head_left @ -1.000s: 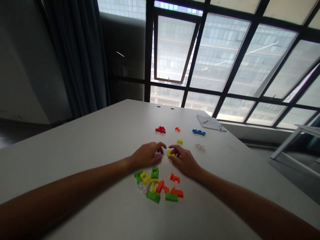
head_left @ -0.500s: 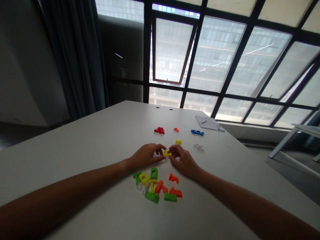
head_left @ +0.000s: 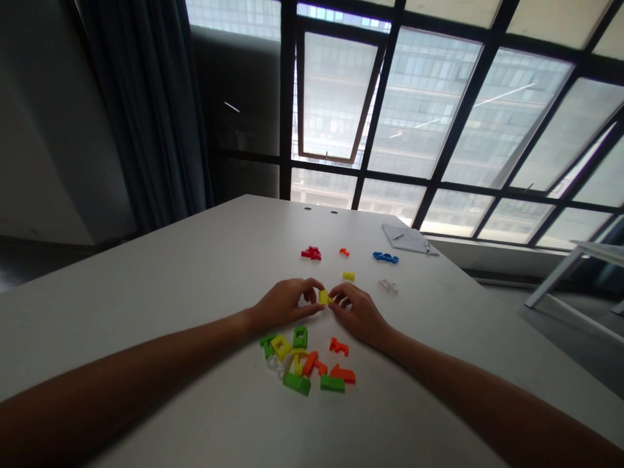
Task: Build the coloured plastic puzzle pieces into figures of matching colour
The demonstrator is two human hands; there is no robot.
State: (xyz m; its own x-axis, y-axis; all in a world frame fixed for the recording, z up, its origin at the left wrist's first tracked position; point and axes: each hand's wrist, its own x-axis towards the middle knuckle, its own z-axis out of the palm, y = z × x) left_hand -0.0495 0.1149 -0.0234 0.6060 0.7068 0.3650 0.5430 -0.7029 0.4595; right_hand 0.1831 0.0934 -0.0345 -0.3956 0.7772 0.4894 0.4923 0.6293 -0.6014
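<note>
Right at centre frame, the left hand [head_left: 285, 304] and right hand [head_left: 358, 313] close in narrow pinches on a small yellow plastic block [head_left: 323, 297], its long axis pointing up the frame toward the far edge! Just below, a heap of green, orange and clear plastic pieces [head_left: 302, 367] lies on the white table [head_left: 195, 273]; further up sit a red plastic piece [head_left: 311, 253] and a blue plastic piece [head_left: 385, 257].

The left hand [head_left: 283, 304] and right hand [head_left: 359, 313] sit low in front of the person, palms down, with the wrists angled inward so that the two hands come close together at the middle. The fingers of the left hand [head_left: 312, 284] and right hand's fingers [head_left: 340, 296] curl in a pinch. The bare left forearm [head_left: 121, 370] and right forearm [head_left: 480, 390] slant in from the lower corners.
</note>
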